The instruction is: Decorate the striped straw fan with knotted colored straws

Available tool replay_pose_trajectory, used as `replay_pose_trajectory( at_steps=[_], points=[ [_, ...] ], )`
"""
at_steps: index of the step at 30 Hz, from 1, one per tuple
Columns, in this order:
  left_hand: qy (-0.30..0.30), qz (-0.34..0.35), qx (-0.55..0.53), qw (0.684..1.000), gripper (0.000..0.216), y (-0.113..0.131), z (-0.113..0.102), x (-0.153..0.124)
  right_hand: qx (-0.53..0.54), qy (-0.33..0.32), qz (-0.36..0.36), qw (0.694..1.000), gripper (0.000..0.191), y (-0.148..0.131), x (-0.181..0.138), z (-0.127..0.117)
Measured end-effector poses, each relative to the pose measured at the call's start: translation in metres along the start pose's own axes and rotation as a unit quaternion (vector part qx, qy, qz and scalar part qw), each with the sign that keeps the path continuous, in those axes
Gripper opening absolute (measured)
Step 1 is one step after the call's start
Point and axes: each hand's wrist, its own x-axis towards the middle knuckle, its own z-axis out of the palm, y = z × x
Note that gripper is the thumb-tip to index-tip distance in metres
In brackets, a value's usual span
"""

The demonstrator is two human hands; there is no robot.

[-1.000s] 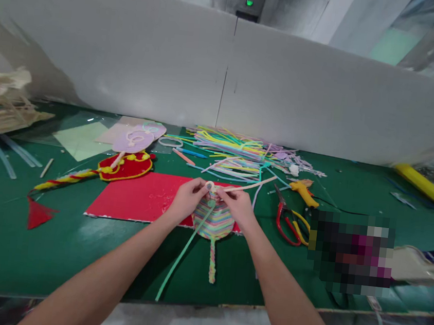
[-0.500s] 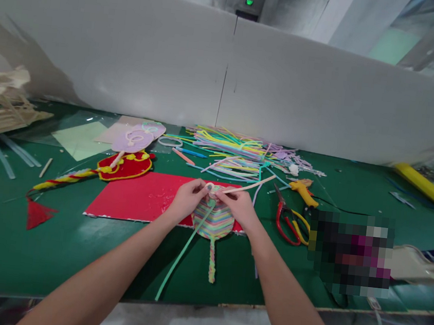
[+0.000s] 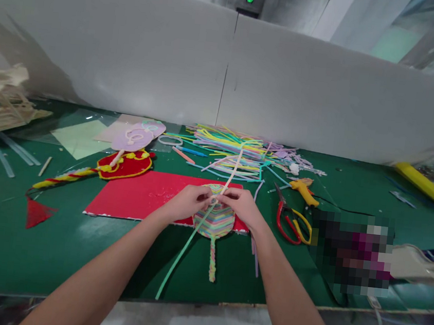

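A round fan (image 3: 216,224) in pastel stripes of pipe cleaner, with a twisted handle, lies partly over a red board (image 3: 132,195). Above its upper half, my left hand (image 3: 191,201) and my right hand (image 3: 239,203) meet, both pinched closed. Between their fingertips is the lower end of a cream pipe cleaner (image 3: 235,169), its long free part pointing up and away. A green pipe cleaner (image 3: 184,254) runs from just under the fingers toward the table's front edge. The fingers hide exactly how the two stems meet.
Loose pipe cleaners (image 3: 226,145) are heaped at the back. To the right lie red-and-yellow-handled scissors (image 3: 291,224) and a yellow glue gun (image 3: 305,191). On the left is a red fan (image 3: 125,166) with a tassel (image 3: 39,213). A grey partition (image 3: 154,57) stands behind.
The cream pipe cleaner has swung from pointing right to pointing up and away. Both hands have come slightly nearer me, over the green stem's upper end.
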Motion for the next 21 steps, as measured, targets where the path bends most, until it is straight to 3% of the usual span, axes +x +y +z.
replay_pose_trajectory(
  at_steps=[4,7,11,14,18,21],
  points=[
    [-0.045,-0.011,-0.025,0.999,0.018,-0.001,-0.003,-0.002,-0.006,-0.049,0.005,0.999,0.026,-0.002,-0.003,-0.002],
    [-0.032,-0.018,-0.066,0.997,0.021,-0.002,-0.001,-0.001,0.021,-0.047,0.008,0.999,0.027,-0.001,-0.002,-0.003],
    [0.010,-0.014,-0.191,0.981,0.025,0.000,0.009,0.004,0.081,0.013,-0.019,0.996,0.025,0.002,0.002,0.000],
    [0.079,-0.036,-0.247,0.965,0.025,0.004,0.019,0.006,0.116,0.076,-0.039,0.990,0.023,0.004,0.005,0.009],
    [0.176,-0.052,-0.215,0.959,0.027,0.007,0.026,0.007,0.139,0.105,-0.061,0.983,0.024,0.005,0.005,0.022],
    [0.193,-0.042,-0.173,0.965,0.028,0.009,0.023,0.005,0.125,0.108,-0.046,0.985,0.026,0.004,0.005,0.025]
  ],
)
